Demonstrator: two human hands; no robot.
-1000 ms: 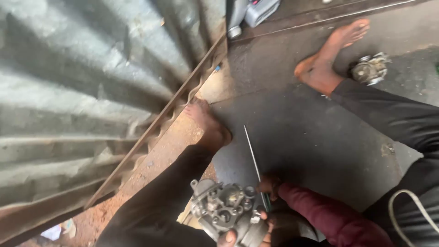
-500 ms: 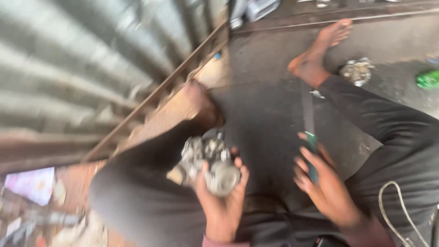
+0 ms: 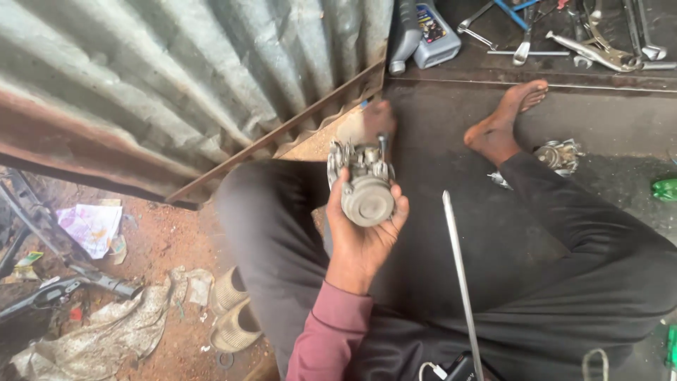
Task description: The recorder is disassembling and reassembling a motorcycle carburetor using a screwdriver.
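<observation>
A large sheet of corrugated metal (image 3: pixel 176 77) is seen across the upper left, with a rusty lower edge. Below and right of it, the dark concrete floor (image 3: pixel 437 134) is spread out, and the person is seated on it with both legs in black trousers (image 3: pixel 585 268). One bare foot (image 3: pixel 504 123) is laid on the floor at the upper right, and the other foot (image 3: pixel 377 116) is partly hidden behind the held part.

A long thin metal rod (image 3: pixel 460 275) is laid over the lap, between the legs, and its lower end is cut off by the picture edge. Whether it is held cannot be told, because the right hand is not seen.

In the middle, a grey carburettor (image 3: pixel 363 183) is held up above the left knee. It is gripped by the left hand (image 3: pixel 360 233), whose fingers are closed around its round cap, with the thumb on one side. The sleeve is dark red.

A second small metal part (image 3: pixel 559 154) is lying on the floor just beside the right foot. At the top edge, a grey oil bottle (image 3: pixel 403 32) and several wrenches (image 3: pixel 599 42) are laid. At the lower left, pale sandals (image 3: pixel 233 310) and a dirty rag (image 3: pixel 92 339) are seen on the reddish ground.
</observation>
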